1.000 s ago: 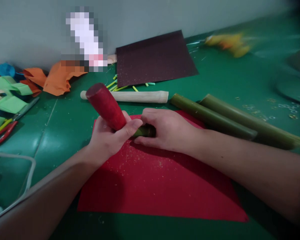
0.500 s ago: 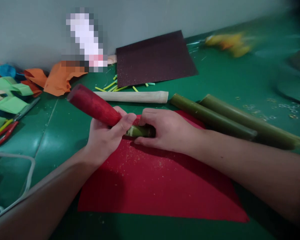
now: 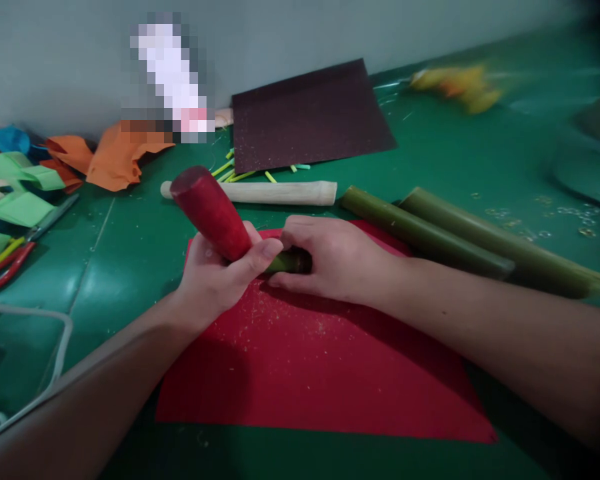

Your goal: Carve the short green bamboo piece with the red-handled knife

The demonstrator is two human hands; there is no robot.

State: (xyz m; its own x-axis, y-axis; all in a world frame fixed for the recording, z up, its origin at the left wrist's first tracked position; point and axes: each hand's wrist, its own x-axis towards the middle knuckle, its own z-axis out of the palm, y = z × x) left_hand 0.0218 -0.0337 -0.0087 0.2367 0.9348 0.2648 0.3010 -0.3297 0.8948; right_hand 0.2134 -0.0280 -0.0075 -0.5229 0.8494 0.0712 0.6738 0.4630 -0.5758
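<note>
My left hand (image 3: 225, 273) is wrapped round a thick red wooden handle (image 3: 210, 210), its thumb stretched along it. The handle slants up to the left, and whatever its lower end carries is hidden by the hand. My right hand (image 3: 325, 257) grips a short piece of green bamboo (image 3: 293, 261) from above. The left thumb rests close to the bamboo's left end, though I cannot tell if the tool touches it. Under both hands lies a red sheet (image 3: 330, 373) sprinkled with pale shavings.
Behind the hands lies a pale bamboo stick (image 3: 285, 193). Two green bamboo tubes (image 3: 430, 230) lie to the right, and a dark sheet (image 3: 310, 120) farther back. At left are red-handled scissors (image 3: 17, 263), orange paper (image 3: 117, 157) and green paper (image 3: 23, 208). Small rings (image 3: 577, 217) are scattered at right.
The red handle has swung more upright, its top moving right, and my left hand has shifted slightly right over the bamboo. My right hand has stayed in place.
</note>
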